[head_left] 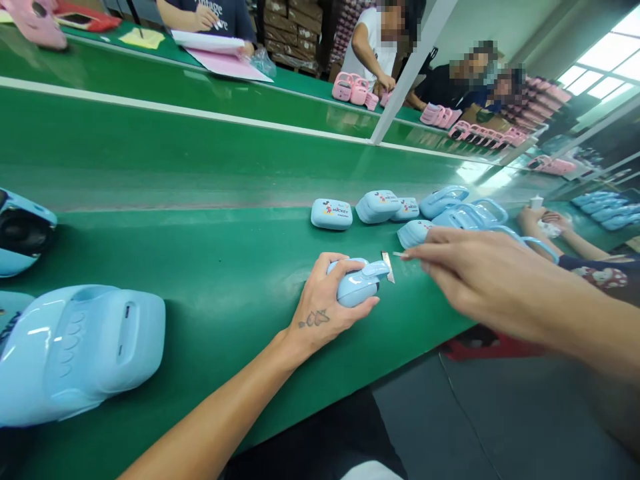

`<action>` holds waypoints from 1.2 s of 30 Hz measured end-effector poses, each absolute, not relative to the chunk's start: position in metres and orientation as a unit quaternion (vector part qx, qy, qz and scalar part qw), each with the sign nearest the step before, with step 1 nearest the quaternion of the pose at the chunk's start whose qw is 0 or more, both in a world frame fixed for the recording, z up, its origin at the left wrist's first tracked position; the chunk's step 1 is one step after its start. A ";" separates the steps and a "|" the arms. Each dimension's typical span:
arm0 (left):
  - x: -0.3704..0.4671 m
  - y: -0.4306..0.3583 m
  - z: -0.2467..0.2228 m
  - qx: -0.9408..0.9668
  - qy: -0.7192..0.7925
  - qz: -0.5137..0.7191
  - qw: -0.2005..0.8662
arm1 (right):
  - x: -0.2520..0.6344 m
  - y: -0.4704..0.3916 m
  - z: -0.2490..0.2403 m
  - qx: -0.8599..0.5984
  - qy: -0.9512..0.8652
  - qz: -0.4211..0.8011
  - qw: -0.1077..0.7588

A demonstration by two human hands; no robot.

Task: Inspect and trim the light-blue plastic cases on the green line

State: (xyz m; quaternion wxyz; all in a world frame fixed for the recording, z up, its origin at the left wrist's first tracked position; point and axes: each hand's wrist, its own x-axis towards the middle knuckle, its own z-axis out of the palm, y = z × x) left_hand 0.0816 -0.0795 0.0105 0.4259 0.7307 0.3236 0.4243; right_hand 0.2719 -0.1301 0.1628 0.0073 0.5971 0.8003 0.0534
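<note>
Wrapped around a small light blue plastic case [357, 290], my left hand [325, 300] holds it just above the green table. A flap-like blue part sticks out from the case's right side. Beside that flap lies a small flat metallic piece, like a blade [389, 268]. My right hand [450, 267], a little blurred, is to the right with its fingers pinched. A thin whitish strip [400, 254] shows at its fingertips; its kind is unclear. Behind both hands stand several light blue cases [331, 214] printed with a cartoon mouse.
Larger light blue housings [100, 347] lie at the left, one with a dark front [25, 233]. Blue parts with handles [470, 212] are grouped at the right. Across the green table [200, 267], people work among pink parts [353, 89]. A slanted white post [407, 73] stands between.
</note>
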 end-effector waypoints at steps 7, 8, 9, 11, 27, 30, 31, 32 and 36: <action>0.074 -0.070 0.011 0.711 0.356 0.391 0.465 | 0.355 -0.085 0.029 0.743 0.662 -0.046 -0.088; 0.073 -0.068 0.012 0.717 0.353 0.380 0.466 | 0.356 -0.086 0.019 0.748 0.654 -0.043 -0.103; 0.071 -0.066 0.012 0.724 0.348 0.370 0.467 | 0.354 -0.088 0.013 0.751 0.649 -0.030 -0.115; 0.067 -0.062 0.012 0.733 0.338 0.356 0.471 | 0.343 -0.094 0.015 0.742 0.646 -0.024 -0.178; 0.044 -0.029 0.021 0.651 0.421 0.320 0.545 | 0.224 -0.154 0.015 0.627 0.519 -0.459 -0.356; 0.041 -0.028 0.022 0.670 0.394 0.308 0.548 | 0.226 -0.147 0.030 0.583 0.665 -0.270 -0.380; 0.040 -0.027 0.022 0.676 0.381 0.297 0.556 | 0.226 -0.138 0.034 0.557 0.695 -0.203 -0.406; 0.039 -0.026 0.022 0.681 0.365 0.283 0.568 | 0.224 -0.127 0.037 0.522 0.723 -0.151 -0.428; 0.035 -0.028 0.017 0.690 0.309 0.227 0.613 | 0.205 -0.089 0.035 0.329 0.835 -0.051 -0.437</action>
